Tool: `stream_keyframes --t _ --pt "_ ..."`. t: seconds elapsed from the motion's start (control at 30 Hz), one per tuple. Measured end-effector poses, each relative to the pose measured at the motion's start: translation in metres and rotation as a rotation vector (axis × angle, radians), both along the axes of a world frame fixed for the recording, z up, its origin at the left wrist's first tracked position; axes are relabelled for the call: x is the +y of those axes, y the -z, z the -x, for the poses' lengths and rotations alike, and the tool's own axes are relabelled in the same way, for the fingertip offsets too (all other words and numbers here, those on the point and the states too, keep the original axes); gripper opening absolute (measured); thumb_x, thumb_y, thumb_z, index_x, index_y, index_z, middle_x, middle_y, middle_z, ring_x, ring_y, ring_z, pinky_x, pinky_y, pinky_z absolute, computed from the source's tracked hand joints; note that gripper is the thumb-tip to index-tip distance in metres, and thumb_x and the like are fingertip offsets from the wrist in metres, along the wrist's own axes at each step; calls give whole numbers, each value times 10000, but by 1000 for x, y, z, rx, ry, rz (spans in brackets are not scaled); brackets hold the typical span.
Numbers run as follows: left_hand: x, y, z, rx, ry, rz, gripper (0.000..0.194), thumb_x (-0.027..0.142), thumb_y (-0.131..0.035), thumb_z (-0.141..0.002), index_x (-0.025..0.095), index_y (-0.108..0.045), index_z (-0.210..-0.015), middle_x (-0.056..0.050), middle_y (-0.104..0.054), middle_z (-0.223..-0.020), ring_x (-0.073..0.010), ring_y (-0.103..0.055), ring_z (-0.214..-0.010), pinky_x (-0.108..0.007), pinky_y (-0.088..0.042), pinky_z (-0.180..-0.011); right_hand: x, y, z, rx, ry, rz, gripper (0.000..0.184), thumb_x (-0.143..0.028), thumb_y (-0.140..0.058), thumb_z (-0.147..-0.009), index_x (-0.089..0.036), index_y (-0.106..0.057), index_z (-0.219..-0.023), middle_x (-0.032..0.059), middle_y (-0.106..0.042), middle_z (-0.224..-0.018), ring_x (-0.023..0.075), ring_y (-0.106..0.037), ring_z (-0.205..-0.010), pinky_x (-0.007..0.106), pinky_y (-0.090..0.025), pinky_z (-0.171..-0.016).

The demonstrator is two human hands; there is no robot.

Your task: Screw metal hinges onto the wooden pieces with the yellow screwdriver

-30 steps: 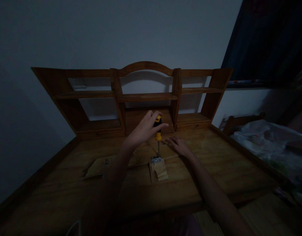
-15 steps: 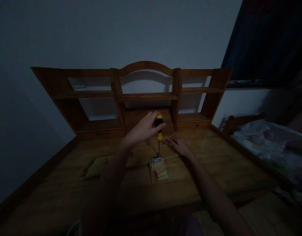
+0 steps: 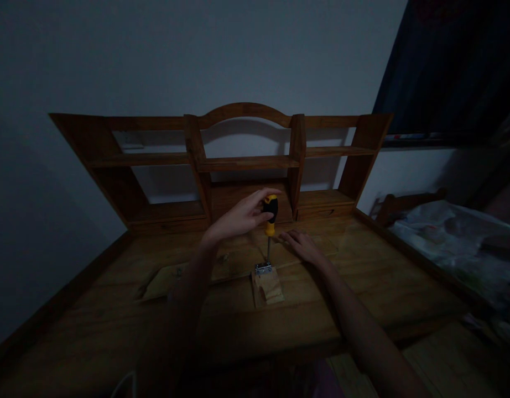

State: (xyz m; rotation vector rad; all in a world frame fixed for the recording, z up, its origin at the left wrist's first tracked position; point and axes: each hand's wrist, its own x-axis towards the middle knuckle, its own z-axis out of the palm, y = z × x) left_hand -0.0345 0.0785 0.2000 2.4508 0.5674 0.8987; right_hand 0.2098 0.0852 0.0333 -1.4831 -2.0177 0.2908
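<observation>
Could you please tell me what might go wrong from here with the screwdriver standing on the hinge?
The tip of the screwdriver could slip off the hinge and perhaps jab the right hand, which lies close beside the shaft.
Neither hand holds the block, so it might shift if the left hand twists or presses.
The light is dim, so a poorly seated tip could be easy to miss.

Worn on head, above near edge of desk; faces forward and down, close over left hand and right hand, toward shelf unit and wall.
</observation>
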Motion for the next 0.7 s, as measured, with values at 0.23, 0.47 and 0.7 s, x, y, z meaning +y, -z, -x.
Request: stream_keyframes --t 0.23,0.47,0.7 --pt "-14 -1 -11 -11 -350 -168 396 453 -654 -866 251 -587 -1200 -68 -492 -1164 -212 -542 -1056 -395 -447 -1000 0 0 0 17 -5 6 569 -580 -313 -1011 -197 -721 -1117 104 -723 -1082 216 -674 -957 278 -444 -830" --pt "-4 -2 -5 -11 -91 24 377 327 -512 -932 230 -489 -1295 -67 -591 -1189 -194 -578 -1069 -355 -463 -952 -1 -1 0 23 -8 13 563 -584 -324 -1007 -202 -728 -1094 102 -735 -1064 219 -675 -974 280 -445 -858" --pt "-12 -2 -12 -9 -284 -152 334 455 -579 -904 227 -551 -1147 -61 -583 -1132 -213 -558 -1052 -374 -429 -975 -1 -2 1 27 -1 7 582 -596 -314 -1004 -194 -726 -1086 111 -725 -1072 226 -674 -964 294 -446 -852"
